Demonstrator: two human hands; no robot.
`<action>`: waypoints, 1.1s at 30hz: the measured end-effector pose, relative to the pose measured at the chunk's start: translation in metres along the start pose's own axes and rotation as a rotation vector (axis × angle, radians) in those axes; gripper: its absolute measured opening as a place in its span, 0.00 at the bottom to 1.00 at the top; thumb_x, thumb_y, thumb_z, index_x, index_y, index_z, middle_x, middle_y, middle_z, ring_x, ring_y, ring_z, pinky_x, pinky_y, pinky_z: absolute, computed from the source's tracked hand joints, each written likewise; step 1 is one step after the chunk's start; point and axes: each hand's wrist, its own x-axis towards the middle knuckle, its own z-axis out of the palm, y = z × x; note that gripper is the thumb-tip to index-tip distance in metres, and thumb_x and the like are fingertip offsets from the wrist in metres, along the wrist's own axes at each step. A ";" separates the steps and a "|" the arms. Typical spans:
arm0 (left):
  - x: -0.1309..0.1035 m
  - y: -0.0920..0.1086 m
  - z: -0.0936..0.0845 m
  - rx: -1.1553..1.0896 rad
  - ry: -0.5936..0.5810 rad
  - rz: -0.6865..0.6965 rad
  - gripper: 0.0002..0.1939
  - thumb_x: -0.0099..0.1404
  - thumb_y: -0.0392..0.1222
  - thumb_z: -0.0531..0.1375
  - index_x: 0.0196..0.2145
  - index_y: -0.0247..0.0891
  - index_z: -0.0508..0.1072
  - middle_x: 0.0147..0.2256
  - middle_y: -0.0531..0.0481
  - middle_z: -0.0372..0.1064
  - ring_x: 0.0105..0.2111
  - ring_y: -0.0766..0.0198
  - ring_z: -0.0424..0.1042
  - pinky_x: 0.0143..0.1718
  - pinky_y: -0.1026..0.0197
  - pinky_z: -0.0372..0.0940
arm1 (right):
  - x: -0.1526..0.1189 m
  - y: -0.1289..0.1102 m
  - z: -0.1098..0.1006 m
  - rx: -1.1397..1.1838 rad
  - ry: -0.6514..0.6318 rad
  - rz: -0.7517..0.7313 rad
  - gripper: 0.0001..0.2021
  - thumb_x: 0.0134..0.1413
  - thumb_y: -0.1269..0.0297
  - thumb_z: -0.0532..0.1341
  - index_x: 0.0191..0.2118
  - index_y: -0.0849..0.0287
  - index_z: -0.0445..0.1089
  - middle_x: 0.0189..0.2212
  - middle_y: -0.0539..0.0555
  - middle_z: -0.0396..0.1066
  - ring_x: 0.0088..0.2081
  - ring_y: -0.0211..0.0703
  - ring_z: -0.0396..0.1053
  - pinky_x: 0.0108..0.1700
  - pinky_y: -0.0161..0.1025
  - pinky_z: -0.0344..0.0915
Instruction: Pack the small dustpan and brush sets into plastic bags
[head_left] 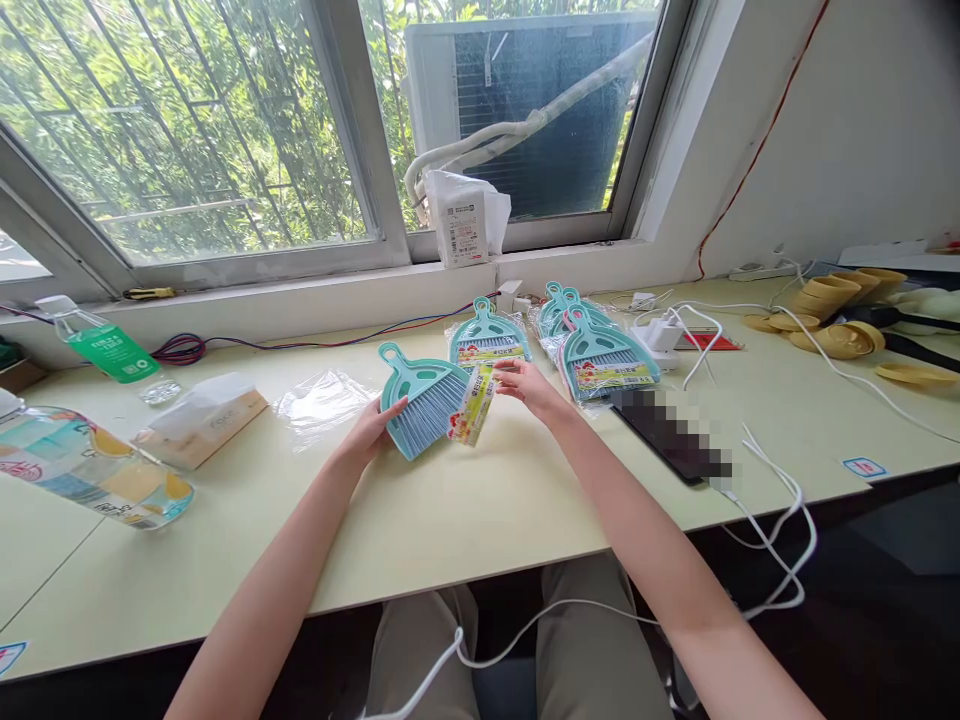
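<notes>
My left hand point(373, 428) grips the edge of a teal dustpan point(420, 377) with a grey-blue bristled brush point(429, 418) nested in it, tilted above the table. In my right hand point(529, 388) a yellow-green printed card label point(475, 405) is pinched at its upper right side. The label overlaps the right end of the bristles; whether it touches them I cannot tell. Just behind lies a wrapped dustpan set point(486, 335) with a similar label. More wrapped sets point(607, 352) are piled to the right. A crumpled clear plastic wrapper point(328, 400) lies left of my left hand.
A tissue pack point(206, 418), a large drink bottle point(97, 470) and a green-labelled bottle point(116, 350) stand or lie at the left. A phone point(667, 435) with a white cable point(787, 510) is at the right. Yellow bowls point(832, 300) sit farther right.
</notes>
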 end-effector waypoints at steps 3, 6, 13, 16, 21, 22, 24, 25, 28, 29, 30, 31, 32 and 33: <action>0.000 -0.002 0.005 -0.008 -0.044 0.042 0.26 0.52 0.50 0.68 0.46 0.38 0.69 0.44 0.43 0.73 0.40 0.57 0.75 0.35 0.61 0.72 | -0.003 0.008 0.016 0.146 0.020 0.059 0.08 0.47 0.77 0.61 0.35 0.60 0.65 0.28 0.50 0.71 0.27 0.33 0.72 0.40 0.34 0.72; -0.001 -0.003 0.008 -0.017 -0.063 0.072 0.28 0.51 0.51 0.69 0.46 0.38 0.69 0.45 0.42 0.72 0.40 0.55 0.74 0.35 0.60 0.73 | -0.008 0.017 0.032 0.123 0.027 0.037 0.09 0.46 0.76 0.62 0.34 0.59 0.63 0.28 0.50 0.72 0.28 0.36 0.74 0.42 0.38 0.73; -0.004 0.000 0.014 0.000 -0.062 0.105 0.35 0.47 0.46 0.71 0.52 0.41 0.66 0.46 0.44 0.71 0.41 0.54 0.74 0.35 0.60 0.72 | -0.013 0.027 0.045 -0.002 0.064 -0.040 0.08 0.45 0.71 0.64 0.29 0.57 0.62 0.27 0.47 0.68 0.28 0.37 0.75 0.45 0.41 0.73; -0.005 0.001 0.015 -0.008 -0.067 0.106 0.35 0.48 0.48 0.71 0.52 0.40 0.66 0.47 0.42 0.71 0.41 0.53 0.74 0.34 0.60 0.73 | -0.014 0.020 0.042 0.145 -0.056 -0.023 0.09 0.44 0.70 0.65 0.30 0.58 0.63 0.26 0.47 0.69 0.30 0.36 0.75 0.46 0.37 0.72; -0.004 0.000 0.013 -0.044 -0.036 0.109 0.33 0.49 0.52 0.70 0.50 0.38 0.66 0.48 0.39 0.71 0.46 0.50 0.73 0.37 0.60 0.72 | -0.017 -0.003 0.026 0.367 -0.194 -0.069 0.12 0.43 0.70 0.67 0.34 0.56 0.65 0.32 0.46 0.71 0.32 0.32 0.74 0.40 0.28 0.73; -0.003 -0.001 0.013 -0.046 -0.032 0.110 0.34 0.49 0.52 0.70 0.50 0.39 0.66 0.48 0.40 0.71 0.46 0.50 0.72 0.38 0.60 0.72 | -0.017 -0.006 0.024 0.393 -0.193 -0.085 0.12 0.43 0.70 0.66 0.35 0.56 0.65 0.33 0.46 0.72 0.32 0.31 0.74 0.38 0.27 0.73; -0.002 -0.002 0.012 -0.039 -0.033 0.106 0.34 0.48 0.51 0.70 0.50 0.39 0.66 0.48 0.41 0.71 0.47 0.50 0.72 0.39 0.58 0.72 | -0.017 -0.008 0.022 0.391 -0.187 -0.079 0.11 0.43 0.70 0.66 0.34 0.56 0.65 0.33 0.46 0.72 0.31 0.31 0.74 0.38 0.26 0.73; -0.001 -0.002 0.012 -0.034 -0.035 0.103 0.34 0.48 0.50 0.71 0.50 0.39 0.67 0.48 0.41 0.72 0.46 0.50 0.72 0.39 0.58 0.72 | -0.016 -0.006 0.022 0.358 -0.186 -0.056 0.10 0.43 0.71 0.66 0.33 0.57 0.65 0.32 0.47 0.72 0.30 0.32 0.74 0.39 0.28 0.73; 0.000 -0.003 0.013 -0.051 -0.042 0.100 0.33 0.47 0.51 0.70 0.49 0.39 0.67 0.45 0.42 0.73 0.45 0.51 0.73 0.41 0.56 0.72 | -0.014 0.004 0.027 0.181 -0.169 0.016 0.09 0.42 0.74 0.65 0.29 0.59 0.65 0.27 0.49 0.71 0.29 0.37 0.75 0.44 0.35 0.74; 0.000 -0.003 0.013 -0.065 -0.045 0.101 0.33 0.47 0.53 0.70 0.48 0.38 0.67 0.44 0.42 0.73 0.44 0.51 0.73 0.41 0.56 0.72 | -0.014 0.007 0.029 0.121 -0.139 0.015 0.09 0.42 0.75 0.65 0.29 0.59 0.64 0.26 0.49 0.71 0.28 0.38 0.75 0.45 0.38 0.74; -0.001 -0.003 0.013 -0.078 -0.048 0.104 0.33 0.47 0.54 0.70 0.48 0.38 0.67 0.44 0.42 0.73 0.44 0.51 0.74 0.41 0.56 0.72 | -0.013 0.011 0.032 0.068 -0.097 0.001 0.09 0.42 0.75 0.65 0.28 0.59 0.64 0.25 0.48 0.70 0.27 0.39 0.75 0.45 0.41 0.74; -0.002 -0.003 0.013 -0.086 -0.050 0.105 0.34 0.47 0.56 0.70 0.48 0.38 0.67 0.44 0.41 0.73 0.44 0.51 0.74 0.40 0.56 0.72 | -0.014 0.013 0.035 0.023 -0.053 -0.021 0.09 0.42 0.75 0.65 0.28 0.59 0.63 0.24 0.48 0.69 0.26 0.39 0.75 0.44 0.43 0.74; -0.002 -0.002 0.013 -0.088 -0.054 0.107 0.34 0.47 0.56 0.69 0.47 0.37 0.67 0.44 0.41 0.73 0.44 0.51 0.74 0.40 0.56 0.72 | -0.014 0.015 0.037 -0.015 -0.010 -0.044 0.09 0.42 0.75 0.64 0.28 0.58 0.63 0.23 0.47 0.68 0.25 0.39 0.74 0.44 0.44 0.74; -0.003 -0.002 0.014 -0.084 -0.058 0.109 0.34 0.47 0.56 0.69 0.47 0.37 0.67 0.44 0.41 0.72 0.43 0.51 0.74 0.39 0.56 0.72 | -0.014 0.016 0.039 -0.048 0.024 -0.068 0.09 0.43 0.74 0.64 0.28 0.58 0.63 0.23 0.46 0.67 0.25 0.38 0.74 0.43 0.44 0.75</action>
